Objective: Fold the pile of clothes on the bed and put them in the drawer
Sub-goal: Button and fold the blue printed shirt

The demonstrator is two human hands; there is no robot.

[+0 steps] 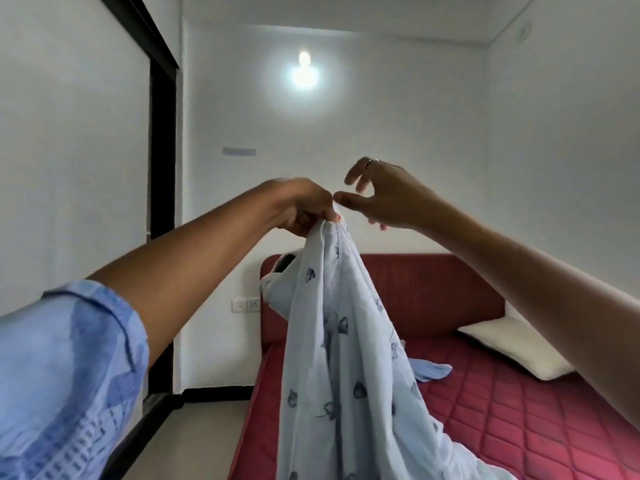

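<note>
I hold up a pale blue garment with small dark prints; it hangs from chest height down to the red quilted mattress. My left hand grips its top edge in curled fingers. My right hand hovers just to the right of that edge, thumb stretched toward the cloth and fingers spread loosely, holding nothing. Another light blue piece of clothing lies on the mattress behind the hanging garment. No drawer is in view.
A dark red headboard stands against the white back wall, with a white pillow at its right. A wall socket sits left of the bed. A black-framed doorway and pale floor lie to the left.
</note>
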